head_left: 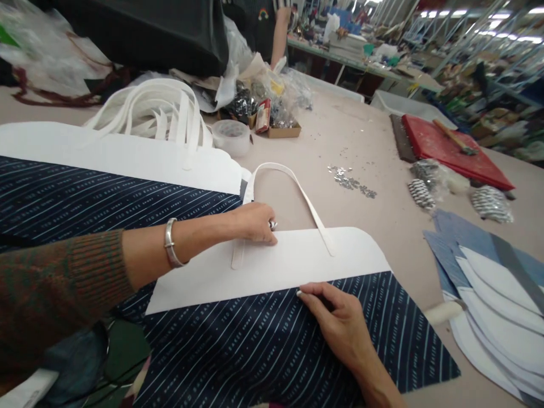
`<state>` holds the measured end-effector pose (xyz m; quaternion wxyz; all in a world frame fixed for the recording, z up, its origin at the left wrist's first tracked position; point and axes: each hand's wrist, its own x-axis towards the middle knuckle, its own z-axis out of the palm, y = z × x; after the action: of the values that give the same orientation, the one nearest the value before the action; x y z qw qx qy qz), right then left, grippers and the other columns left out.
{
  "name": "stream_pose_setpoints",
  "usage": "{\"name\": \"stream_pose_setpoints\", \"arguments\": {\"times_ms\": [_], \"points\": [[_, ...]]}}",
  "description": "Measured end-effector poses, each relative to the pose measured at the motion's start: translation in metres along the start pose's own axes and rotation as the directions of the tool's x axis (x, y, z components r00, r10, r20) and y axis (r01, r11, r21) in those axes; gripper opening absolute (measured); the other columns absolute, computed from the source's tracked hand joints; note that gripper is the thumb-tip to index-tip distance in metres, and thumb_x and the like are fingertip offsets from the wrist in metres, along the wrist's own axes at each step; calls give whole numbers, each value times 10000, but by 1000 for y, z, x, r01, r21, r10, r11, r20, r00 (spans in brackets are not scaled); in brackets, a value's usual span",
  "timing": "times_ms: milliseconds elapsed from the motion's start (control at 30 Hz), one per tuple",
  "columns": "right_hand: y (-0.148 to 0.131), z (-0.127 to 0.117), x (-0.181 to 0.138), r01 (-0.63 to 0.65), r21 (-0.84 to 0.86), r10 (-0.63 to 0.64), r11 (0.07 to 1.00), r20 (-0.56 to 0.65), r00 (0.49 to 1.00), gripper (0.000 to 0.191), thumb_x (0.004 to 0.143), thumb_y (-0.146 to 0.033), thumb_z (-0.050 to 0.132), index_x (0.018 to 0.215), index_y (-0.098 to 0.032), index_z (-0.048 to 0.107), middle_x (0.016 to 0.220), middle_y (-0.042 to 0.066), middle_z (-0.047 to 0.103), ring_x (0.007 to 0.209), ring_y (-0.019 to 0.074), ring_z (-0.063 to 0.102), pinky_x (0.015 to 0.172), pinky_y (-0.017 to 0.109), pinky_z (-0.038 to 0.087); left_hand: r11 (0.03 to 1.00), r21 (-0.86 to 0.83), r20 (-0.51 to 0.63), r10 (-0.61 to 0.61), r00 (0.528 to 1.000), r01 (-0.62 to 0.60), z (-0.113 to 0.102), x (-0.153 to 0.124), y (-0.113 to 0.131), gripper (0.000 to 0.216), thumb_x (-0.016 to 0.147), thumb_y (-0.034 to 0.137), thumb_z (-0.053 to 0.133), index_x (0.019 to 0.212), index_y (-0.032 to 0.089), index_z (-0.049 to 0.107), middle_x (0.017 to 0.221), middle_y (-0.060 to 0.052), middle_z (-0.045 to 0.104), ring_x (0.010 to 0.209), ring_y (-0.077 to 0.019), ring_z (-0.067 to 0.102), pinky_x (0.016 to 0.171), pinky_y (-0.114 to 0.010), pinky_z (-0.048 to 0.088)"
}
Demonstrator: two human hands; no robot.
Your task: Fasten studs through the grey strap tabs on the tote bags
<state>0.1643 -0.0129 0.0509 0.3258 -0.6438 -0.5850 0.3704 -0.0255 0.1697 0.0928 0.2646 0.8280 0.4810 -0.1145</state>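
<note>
In front of me lies a bag panel with a white band (293, 260) and dark blue striped fabric (255, 340) printed with lettering. A white strap handle (293, 174) arches over the band's upper edge, its two ends lying on the white. My left hand (257, 221) rests by the handle's left side with fingers curled; a small shiny thing, maybe a ring, shows at its knuckles. My right hand (340, 317) is above the striped fabric just below the band, thumb and forefinger pinched together. A tiny pale spot shows at that pinch, too small to name.
Another panel with a white top (127, 158) and a pile of white straps (148, 110) lie to the left. Behind are a tape roll (232, 137) and scattered metal pieces (351, 181). A hammer (454, 136) lies on a red slab (467, 161); stacked cut pieces (497, 317) sit right.
</note>
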Motion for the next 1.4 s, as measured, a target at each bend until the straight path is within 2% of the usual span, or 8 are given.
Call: {"name": "stream_pose_setpoints", "arguments": {"times_ms": [167, 300, 533, 700, 767, 867, 1067, 1400], "points": [[2, 0, 0, 4, -9, -4, 1000, 10, 1000, 146, 830, -346, 655, 847, -241, 755, 842, 20, 760, 778, 200, 709, 727, 303, 572, 992, -86, 208, 108, 972, -92, -24, 12, 2, 312, 594, 364, 745, 871, 224, 720, 760, 16, 710, 690, -169, 605, 603, -244, 411], [2, 0, 0, 9, -17, -9, 1000, 12, 1000, 129, 830, -327, 657, 843, -245, 756, 837, 14, 760, 765, 190, 708, 726, 300, 568, 939, -292, 445, 303, 842, -183, -32, 22, 8, 406, 585, 303, 754, 990, 287, 723, 905, 18, 734, 792, -194, 628, 734, -288, 460], [-1, 2, 1, 6, -36, -6, 999, 6, 1000, 143, 842, -331, 642, 844, -235, 747, 813, 14, 752, 735, 178, 696, 674, 282, 551, 932, -361, 686, 250, 684, 22, -23, 30, 18, 253, 607, 353, 753, 827, 227, 751, 746, -40, 732, 700, -240, 649, 610, -326, 516], [-2, 4, 0, 32, -64, -32, 997, 6, 999, 132, 859, -305, 623, 849, -236, 735, 790, 6, 732, 699, 156, 673, 660, 270, 523, 792, -591, 726, 439, 529, 154, -7, 30, 11, 347, 621, 319, 753, 961, 250, 738, 840, -41, 751, 815, -259, 669, 733, -373, 562], [-3, 6, 0, 51, -72, -51, 996, 4, 999, 129, 865, -296, 619, 850, -232, 730, 775, 6, 720, 692, 151, 662, 661, 268, 512, 762, -627, 709, 471, 525, 164, 0, 31, 7, 371, 641, 285, 737, 1011, 249, 723, 846, -37, 751, 809, -245, 669, 778, -377, 559], [-3, 8, 0, 73, -83, -73, 994, -7, 997, 120, 869, -283, 619, 855, -226, 723, 757, 7, 703, 681, 148, 647, 649, 265, 499, 750, -635, 697, 451, 558, 186, 5, 31, 3, 340, 666, 277, 716, 1002, 225, 714, 856, -42, 753, 788, -233, 674, 760, -353, 564], [-3, 10, -2, 130, -107, -134, 986, -26, 991, 102, 879, -234, 604, 878, -220, 705, 750, -3, 681, 636, 129, 615, 610, 251, 472, 738, -632, 724, 454, 519, 237, 8, 31, -1, 452, 705, 355, 714, 1094, 130, 662, 900, -76, 748, 811, -232, 686, 779, -356, 570], [0, 17, -6, 263, -209, -281, 942, -61, 958, 107, 884, -145, 567, 917, -200, 652, 791, 17, 666, 694, 142, 616, 665, 257, 475, 710, -642, 713, 412, 567, 291, 9, 25, 1, 513, 746, 362, 670, 1189, 109, 610, 925, -94, 743, 856, -258, 688, 831, -413, 562]]}}
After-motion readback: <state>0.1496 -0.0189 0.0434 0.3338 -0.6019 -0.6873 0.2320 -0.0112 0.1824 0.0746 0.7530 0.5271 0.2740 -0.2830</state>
